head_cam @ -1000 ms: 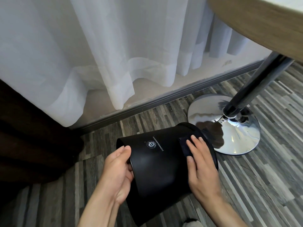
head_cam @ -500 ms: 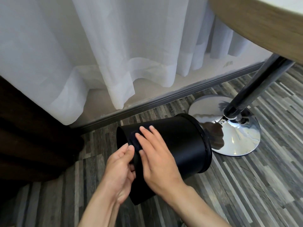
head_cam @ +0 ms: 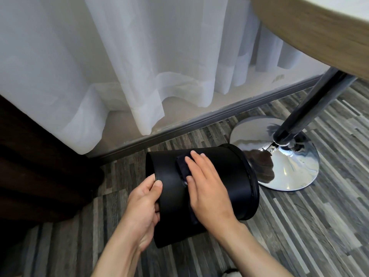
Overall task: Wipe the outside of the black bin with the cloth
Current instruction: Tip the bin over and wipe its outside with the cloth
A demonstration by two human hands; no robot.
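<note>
The black bin (head_cam: 227, 176) lies on its side above the wood-pattern floor, its base toward the left and its rim toward the right. My left hand (head_cam: 144, 204) grips the base edge, thumb on the side wall. My right hand (head_cam: 207, 188) lies flat on the upper side wall, pressing a dark cloth (head_cam: 182, 167) against it. Only a strip of the cloth shows beside my fingers. A small round logo peeks out under the cloth.
A chrome table base (head_cam: 289, 168) and its dark pole (head_cam: 311, 108) stand just right of the bin's rim. A round wooden tabletop (head_cam: 319, 31) overhangs at top right. White curtains (head_cam: 119, 66) hang behind, with dark furniture (head_cam: 36, 166) at left.
My right hand slid the cloth from the rim end to the base end of the bin, and has come back toward the middle. The bin has turned slightly in my left hand.
</note>
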